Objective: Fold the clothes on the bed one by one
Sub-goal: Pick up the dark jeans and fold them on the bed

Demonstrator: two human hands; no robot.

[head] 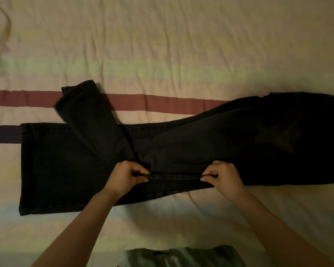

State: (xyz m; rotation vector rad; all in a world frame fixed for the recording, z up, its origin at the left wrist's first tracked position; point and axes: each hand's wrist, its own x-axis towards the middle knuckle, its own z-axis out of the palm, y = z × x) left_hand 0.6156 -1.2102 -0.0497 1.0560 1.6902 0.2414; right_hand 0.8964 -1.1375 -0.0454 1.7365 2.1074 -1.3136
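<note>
Trousers (181, 151): dark pair lying lengthwise across the bed (162, 45), running from near the left edge of the view out past the right edge, closer to the near side of the bed than the far side.
Lower leg: lying flat and spread toward the left, its hem ending short of the left edge.
Upper leg: bending back at an angle, its cuff pointing up and left over the red stripe (162, 104) of the sheet.
Left hand (124, 175): curling its fingers and thumb around a raised fold of the trousers near their middle.
Right hand (223, 175): pinching the same fold just to the right, thumb and fingers closed on the cloth.
Fold: stretching taut in a short ridge between the two hands, lifted slightly off the lower layer.
Green garment (183, 256): lying at the near edge of the bed, below the forearms, apart from the trousers.
</note>
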